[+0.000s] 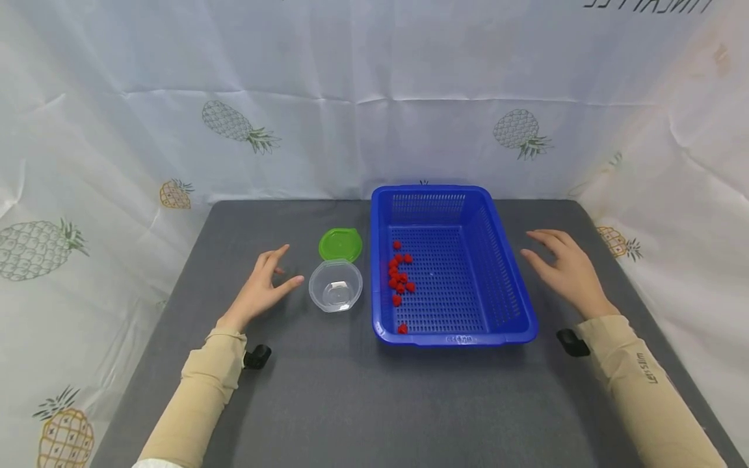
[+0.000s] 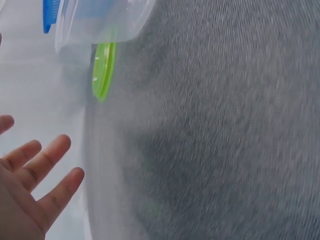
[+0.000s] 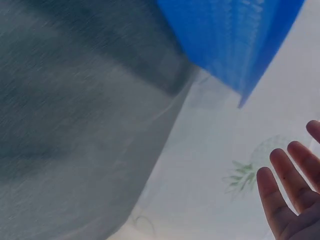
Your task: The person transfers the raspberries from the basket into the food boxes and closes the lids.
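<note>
My left hand (image 1: pixel 261 289) hovers over the table's left part with fingers spread, holding nothing. Just right of its thumb stands a clear plastic bowl (image 1: pixel 336 286), with nothing in it. Behind the bowl lies a round green lid (image 1: pixel 341 244); the left wrist view shows this lid (image 2: pixel 104 72) beyond the clear bowl (image 2: pixel 100 25). A blue plastic basket (image 1: pixel 454 339) stands at the table's middle, with several small red pieces (image 1: pixel 398 278) along the left of its floor. Right of the basket, apart from its wall, is my right hand (image 1: pixel 564 270), fingers extended and holding nothing.
The grey table (image 1: pixel 374 403) reaches back to a hanging white cloth (image 1: pixel 374 143) printed with pineapples, which also closes off both sides. The basket's high walls (image 3: pixel 225 45) rise between the red pieces and my right hand. A black wrist device (image 1: pixel 257 357) sits at my left cuff.
</note>
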### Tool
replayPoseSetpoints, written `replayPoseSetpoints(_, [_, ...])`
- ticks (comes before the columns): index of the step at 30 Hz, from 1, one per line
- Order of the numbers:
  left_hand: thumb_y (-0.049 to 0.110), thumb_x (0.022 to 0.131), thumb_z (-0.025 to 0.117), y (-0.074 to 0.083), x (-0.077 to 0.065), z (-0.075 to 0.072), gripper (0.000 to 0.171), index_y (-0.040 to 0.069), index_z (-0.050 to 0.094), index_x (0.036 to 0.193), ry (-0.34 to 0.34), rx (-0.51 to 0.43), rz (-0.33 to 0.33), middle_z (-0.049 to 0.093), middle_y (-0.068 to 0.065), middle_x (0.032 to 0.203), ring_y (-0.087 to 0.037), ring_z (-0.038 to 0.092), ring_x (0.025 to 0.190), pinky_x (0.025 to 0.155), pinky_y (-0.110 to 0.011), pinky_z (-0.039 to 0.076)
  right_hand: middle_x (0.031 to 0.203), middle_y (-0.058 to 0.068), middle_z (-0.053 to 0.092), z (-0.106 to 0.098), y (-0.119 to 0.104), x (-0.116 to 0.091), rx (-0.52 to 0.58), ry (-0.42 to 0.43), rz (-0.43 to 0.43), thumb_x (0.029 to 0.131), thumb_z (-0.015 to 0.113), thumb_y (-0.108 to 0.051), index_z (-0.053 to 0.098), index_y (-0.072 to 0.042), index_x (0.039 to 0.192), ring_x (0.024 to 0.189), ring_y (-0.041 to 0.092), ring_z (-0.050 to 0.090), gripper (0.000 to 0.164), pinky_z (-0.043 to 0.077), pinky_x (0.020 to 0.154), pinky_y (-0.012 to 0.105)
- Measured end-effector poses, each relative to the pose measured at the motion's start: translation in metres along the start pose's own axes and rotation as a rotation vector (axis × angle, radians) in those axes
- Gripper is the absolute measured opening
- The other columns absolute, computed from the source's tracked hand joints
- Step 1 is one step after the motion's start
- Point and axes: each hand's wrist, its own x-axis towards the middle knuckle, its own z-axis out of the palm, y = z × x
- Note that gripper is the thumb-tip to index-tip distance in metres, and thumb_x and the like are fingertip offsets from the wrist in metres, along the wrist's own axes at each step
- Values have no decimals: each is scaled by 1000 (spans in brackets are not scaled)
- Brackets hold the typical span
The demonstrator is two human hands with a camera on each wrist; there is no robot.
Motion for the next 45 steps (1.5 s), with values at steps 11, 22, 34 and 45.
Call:
replayPoseSetpoints(11, [37, 78, 63, 10, 1, 18, 77, 27, 17, 140, 8, -156, 66, 21, -13, 138, -30, 44, 114, 90, -49, 39, 117, 12, 53, 3, -33, 12, 55, 6, -52, 83, 58, -31, 56, -9, 115, 99, 27, 53, 39, 44, 78, 42])
replayPoseSetpoints(22, [38, 73, 68, 11, 4, 32, 88, 22, 15, 141, -14, -188, 69, 16, -13, 140, -31, 40, 119, 88, -48, 41, 115, 8, 54, -6, -61, 29, 92, 41, -133, 82, 60, -28, 57, -12, 114, 93, 22, 53, 36, 43, 77, 37])
replayPoseSetpoints(34, [35, 67, 74, 13, -1, 48, 104, 26, 3, 141, -10, -242, 64, 13, -15, 141, -31, 43, 117, 87, -45, 43, 111, 4, 56, 18, -79, 50, 212, 57, -163, 82, 61, -28, 59, -14, 111, 92, 16, 53, 32, 45, 77, 33])
replayPoseSetpoints(45, [38, 58, 79, 13, -2, 64, 115, 35, -3, 139, -20, -262, 25, 16, -11, 141, -32, 36, 121, 97, -48, 34, 115, 1, 54, 39, -95, 63, 285, -113, -90, 82, 55, -43, 57, -19, 114, 99, 19, 53, 40, 46, 81, 39])
